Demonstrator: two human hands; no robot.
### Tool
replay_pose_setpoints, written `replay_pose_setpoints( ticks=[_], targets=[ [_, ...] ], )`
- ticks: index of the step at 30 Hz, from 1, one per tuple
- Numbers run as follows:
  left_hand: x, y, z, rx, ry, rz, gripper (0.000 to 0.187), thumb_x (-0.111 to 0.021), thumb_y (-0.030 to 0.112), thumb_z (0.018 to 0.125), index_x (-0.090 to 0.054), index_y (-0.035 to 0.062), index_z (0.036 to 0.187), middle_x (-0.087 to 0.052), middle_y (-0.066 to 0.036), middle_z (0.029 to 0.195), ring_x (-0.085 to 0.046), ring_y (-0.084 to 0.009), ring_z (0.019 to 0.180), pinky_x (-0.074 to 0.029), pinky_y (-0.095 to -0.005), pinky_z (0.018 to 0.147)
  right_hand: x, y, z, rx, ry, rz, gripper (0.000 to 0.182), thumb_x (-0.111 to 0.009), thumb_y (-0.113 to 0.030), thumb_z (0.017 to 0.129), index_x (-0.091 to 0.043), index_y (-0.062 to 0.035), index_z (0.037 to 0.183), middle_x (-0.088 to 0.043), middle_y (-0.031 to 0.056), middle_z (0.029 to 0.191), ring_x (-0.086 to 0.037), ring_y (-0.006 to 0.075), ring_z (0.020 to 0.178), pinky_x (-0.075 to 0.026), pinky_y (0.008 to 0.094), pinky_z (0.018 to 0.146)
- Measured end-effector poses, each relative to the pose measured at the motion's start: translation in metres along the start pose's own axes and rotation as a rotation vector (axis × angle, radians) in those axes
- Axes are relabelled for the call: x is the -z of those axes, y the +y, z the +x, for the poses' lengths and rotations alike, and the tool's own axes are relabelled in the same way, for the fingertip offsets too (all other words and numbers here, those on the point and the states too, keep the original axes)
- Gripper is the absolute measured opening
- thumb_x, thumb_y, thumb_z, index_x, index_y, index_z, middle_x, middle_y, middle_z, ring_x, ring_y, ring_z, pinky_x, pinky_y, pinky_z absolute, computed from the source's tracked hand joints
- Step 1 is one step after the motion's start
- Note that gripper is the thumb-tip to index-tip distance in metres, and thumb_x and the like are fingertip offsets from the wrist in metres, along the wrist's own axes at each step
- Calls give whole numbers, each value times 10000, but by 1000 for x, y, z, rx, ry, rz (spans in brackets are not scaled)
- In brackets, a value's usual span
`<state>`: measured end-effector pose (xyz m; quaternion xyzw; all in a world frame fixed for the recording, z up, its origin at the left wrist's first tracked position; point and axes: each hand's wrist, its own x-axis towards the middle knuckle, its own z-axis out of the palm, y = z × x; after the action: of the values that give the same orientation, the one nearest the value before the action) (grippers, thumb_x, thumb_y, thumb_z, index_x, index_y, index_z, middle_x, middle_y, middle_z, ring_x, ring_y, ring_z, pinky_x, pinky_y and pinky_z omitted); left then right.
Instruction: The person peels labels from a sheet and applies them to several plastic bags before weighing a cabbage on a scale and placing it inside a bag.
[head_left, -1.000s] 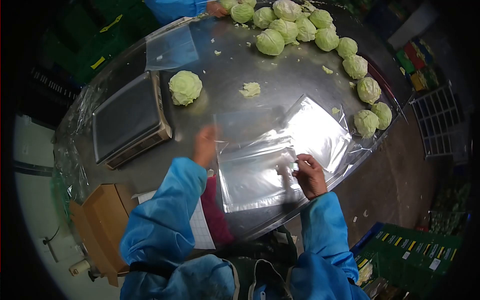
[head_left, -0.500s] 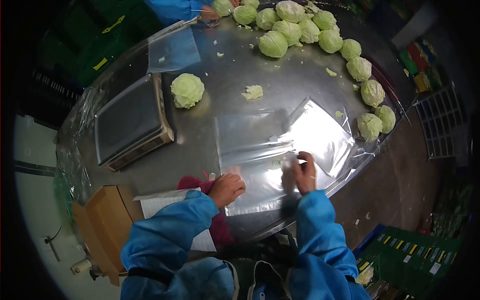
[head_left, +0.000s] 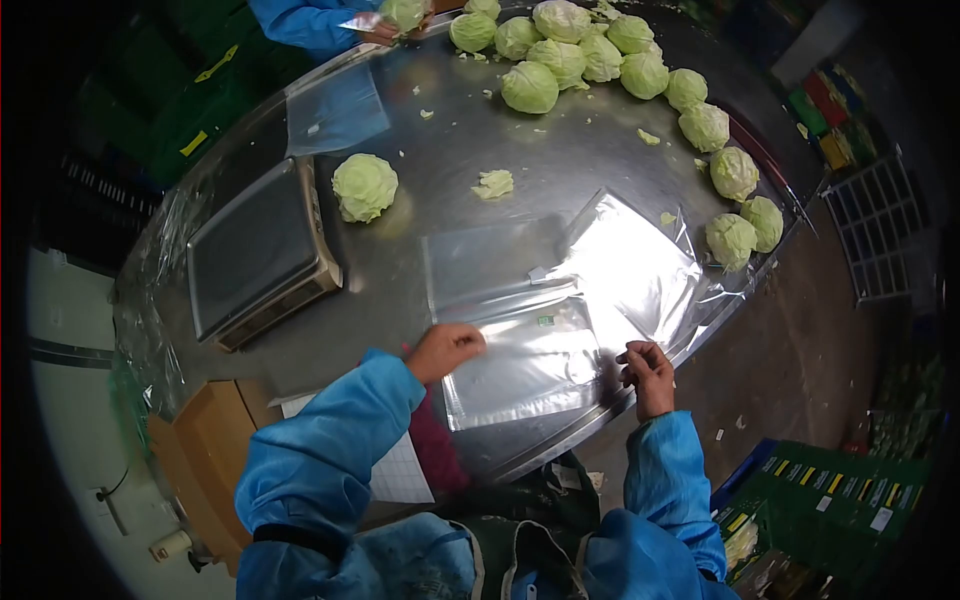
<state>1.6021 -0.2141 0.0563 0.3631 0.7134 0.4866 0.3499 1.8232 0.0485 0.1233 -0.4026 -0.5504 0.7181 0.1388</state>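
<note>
My left hand (head_left: 447,351) hovers over the left side of a clear plastic bag (head_left: 520,375), fingers curled together. Whether anything is between them is hidden. At the bag's right edge, beside the table rim, my right hand (head_left: 649,379) has thumb and fingers pinched; what they hold, if anything, I cannot make out. A small green label (head_left: 546,321) shows on the bag. More shiny clear bags (head_left: 635,265) lie beyond and to the right. Below my left forearm are a dark red cloth (head_left: 437,452) and a sheet of lined paper (head_left: 402,478).
A flat-topped scale (head_left: 255,245) stands left, with a cabbage (head_left: 364,187) beside it. Several cabbages (head_left: 558,62) line the far and right edges. Another person's hand (head_left: 378,30) holds a cabbage at the far side. A cardboard box (head_left: 205,450) sits lower left.
My left hand has lifted up and slightly left. My right hand has moved right and down, towards the table edge. The other person's hands now hold a cabbage nearer the left.
</note>
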Motion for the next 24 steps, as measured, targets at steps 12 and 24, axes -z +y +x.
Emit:
replay_pose_setpoints(
  ticks=[12, 24],
  targets=[
    [33, 57, 37, 258, 170, -344, 106, -644, 129, 828, -669, 32, 864, -605, 18, 740, -503, -61, 674, -411, -207, 656, -63, 11, -8, -218, -343, 122, 397, -530, -321, 900, -560, 36, 1071, -609, 104, 891, -549, 134, 669, -437, 257, 590],
    [19, 53, 8, 69, 121, -220, 83, -667, 97, 784, -675, 17, 805, -596, -27, 792, -543, -103, 702, -443, -247, 647, -142, 34, -12, -123, -372, 99, 134, -657, -155, 822, -601, -62, 744, -588, -13, 703, -499, 58, 650, -383, 214, 615]
  ],
)
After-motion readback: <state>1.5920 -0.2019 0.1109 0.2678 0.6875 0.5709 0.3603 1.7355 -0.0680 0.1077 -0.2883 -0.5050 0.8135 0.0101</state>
